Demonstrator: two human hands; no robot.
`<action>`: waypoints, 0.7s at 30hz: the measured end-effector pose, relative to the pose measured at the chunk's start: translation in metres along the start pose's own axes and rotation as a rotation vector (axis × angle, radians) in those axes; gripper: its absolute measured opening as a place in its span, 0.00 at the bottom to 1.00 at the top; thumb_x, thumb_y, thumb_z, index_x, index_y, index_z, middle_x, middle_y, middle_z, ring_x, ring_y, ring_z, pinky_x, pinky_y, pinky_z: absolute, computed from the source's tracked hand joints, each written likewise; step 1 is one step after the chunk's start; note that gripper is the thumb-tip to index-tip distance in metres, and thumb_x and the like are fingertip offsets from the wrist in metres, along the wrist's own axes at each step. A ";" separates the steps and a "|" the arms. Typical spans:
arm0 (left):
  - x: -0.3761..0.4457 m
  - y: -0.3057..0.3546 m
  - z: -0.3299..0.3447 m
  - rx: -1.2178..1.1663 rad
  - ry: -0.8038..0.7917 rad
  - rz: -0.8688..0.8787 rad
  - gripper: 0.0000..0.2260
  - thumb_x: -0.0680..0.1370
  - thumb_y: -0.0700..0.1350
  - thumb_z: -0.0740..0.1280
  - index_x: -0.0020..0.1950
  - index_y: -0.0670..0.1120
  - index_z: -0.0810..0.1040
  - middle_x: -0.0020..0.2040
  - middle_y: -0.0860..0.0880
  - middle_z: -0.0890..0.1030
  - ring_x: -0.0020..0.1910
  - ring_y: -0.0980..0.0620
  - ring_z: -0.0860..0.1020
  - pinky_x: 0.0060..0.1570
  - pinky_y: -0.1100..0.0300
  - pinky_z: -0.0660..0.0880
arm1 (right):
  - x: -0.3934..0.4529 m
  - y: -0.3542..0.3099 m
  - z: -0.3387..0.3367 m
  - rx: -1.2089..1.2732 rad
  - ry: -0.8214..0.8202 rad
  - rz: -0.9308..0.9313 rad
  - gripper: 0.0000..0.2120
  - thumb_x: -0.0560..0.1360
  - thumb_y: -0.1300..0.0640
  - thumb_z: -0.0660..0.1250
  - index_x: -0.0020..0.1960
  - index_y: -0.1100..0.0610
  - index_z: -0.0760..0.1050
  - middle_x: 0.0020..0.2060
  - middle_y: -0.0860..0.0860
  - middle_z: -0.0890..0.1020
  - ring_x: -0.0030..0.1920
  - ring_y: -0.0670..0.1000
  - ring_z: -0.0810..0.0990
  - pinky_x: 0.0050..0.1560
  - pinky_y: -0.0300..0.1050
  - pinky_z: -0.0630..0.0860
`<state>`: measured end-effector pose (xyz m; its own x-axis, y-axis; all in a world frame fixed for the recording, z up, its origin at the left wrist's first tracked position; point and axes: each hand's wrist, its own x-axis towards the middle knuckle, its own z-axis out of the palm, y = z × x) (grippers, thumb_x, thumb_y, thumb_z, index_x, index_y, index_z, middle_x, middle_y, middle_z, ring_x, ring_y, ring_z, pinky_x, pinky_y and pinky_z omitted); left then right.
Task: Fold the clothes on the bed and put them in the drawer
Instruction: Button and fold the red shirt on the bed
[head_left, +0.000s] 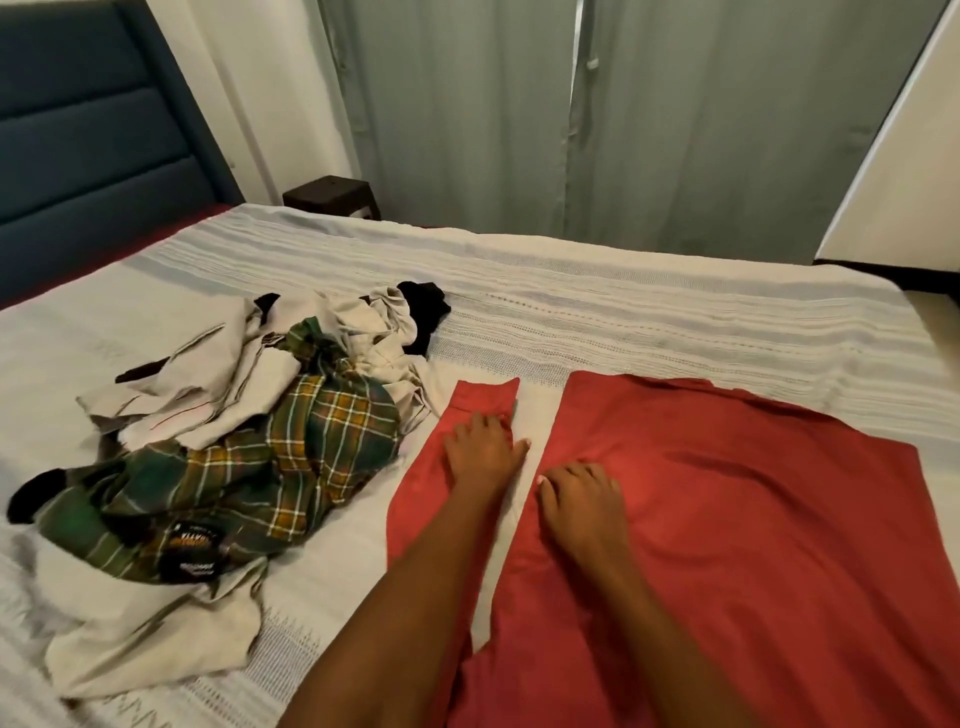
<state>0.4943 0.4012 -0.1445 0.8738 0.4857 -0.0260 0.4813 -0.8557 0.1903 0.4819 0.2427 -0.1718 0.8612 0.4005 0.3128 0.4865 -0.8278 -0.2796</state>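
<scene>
1. Red cotton shirt (727, 519): we find it spread flat at the white striped bedspread's (623, 312) near right edge
2. Left hand (483, 452): fingers relaxed, pressing its sleeve (457, 467)
3. Right hand (582, 499): flat on its body
4. Crumpled green plaid and cream clothes heap (249, 441): near left edge

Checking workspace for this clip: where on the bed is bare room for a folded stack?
Bare bedspread runs between the red shirt and the curtains. A narrow strip lies between its sleeve and body. The left is crowded by the clothes pile.
</scene>
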 end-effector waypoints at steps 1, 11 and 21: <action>0.008 0.003 0.006 0.020 0.042 -0.031 0.27 0.80 0.62 0.59 0.71 0.44 0.70 0.70 0.42 0.71 0.67 0.38 0.70 0.64 0.46 0.65 | 0.003 0.002 0.007 -0.007 -0.004 0.005 0.20 0.77 0.44 0.53 0.45 0.50 0.82 0.44 0.48 0.82 0.50 0.55 0.77 0.47 0.52 0.72; 0.007 -0.046 -0.067 -1.284 0.240 -0.331 0.06 0.82 0.43 0.59 0.47 0.45 0.73 0.47 0.43 0.78 0.45 0.47 0.75 0.44 0.55 0.70 | 0.012 -0.038 -0.014 0.434 -0.086 0.084 0.14 0.83 0.45 0.59 0.57 0.48 0.80 0.53 0.46 0.82 0.55 0.52 0.79 0.54 0.50 0.74; -0.097 -0.148 -0.199 -2.098 0.097 -0.272 0.15 0.79 0.47 0.59 0.52 0.43 0.82 0.48 0.41 0.85 0.43 0.43 0.82 0.50 0.52 0.78 | 0.039 -0.211 -0.116 1.507 -0.409 0.342 0.12 0.82 0.51 0.64 0.64 0.51 0.71 0.55 0.51 0.83 0.50 0.48 0.82 0.48 0.41 0.76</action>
<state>0.3247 0.5164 0.0254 0.7742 0.5969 -0.2106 -0.2729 0.6150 0.7398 0.3960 0.3877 0.0048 0.8145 0.5646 -0.1334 -0.2477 0.1305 -0.9600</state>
